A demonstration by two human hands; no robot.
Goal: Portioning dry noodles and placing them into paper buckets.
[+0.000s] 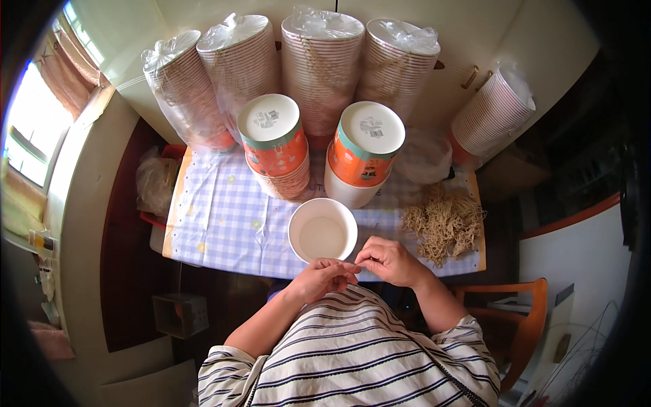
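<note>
White paper bowl [323, 230] is standing open and empty just beyond the fingers, on the blue-and-white checked cloth [217, 217] that is covering the worktop. The left hand [324, 278] and the right hand [390, 261] are meeting at the near edge of the cloth, just short of the bowl's rim, with their fingertips touching one another. The fingers of both hands are curling inward and pressing together as if pinching something small between them, though what it is cannot be told. To the right of the fingers, a heap of dry tan noodles [444, 220] is lying on the cloth. Farther beyond the bowl, two stacks of orange upturned cups [274, 146] [363, 152] are standing side by side, and behind them tall sleeves of nested bowls wrapped in clear plastic [319, 68] are leaning against the wall. Below the hands, a striped shirt [352, 353] is filling the near view.
</note>
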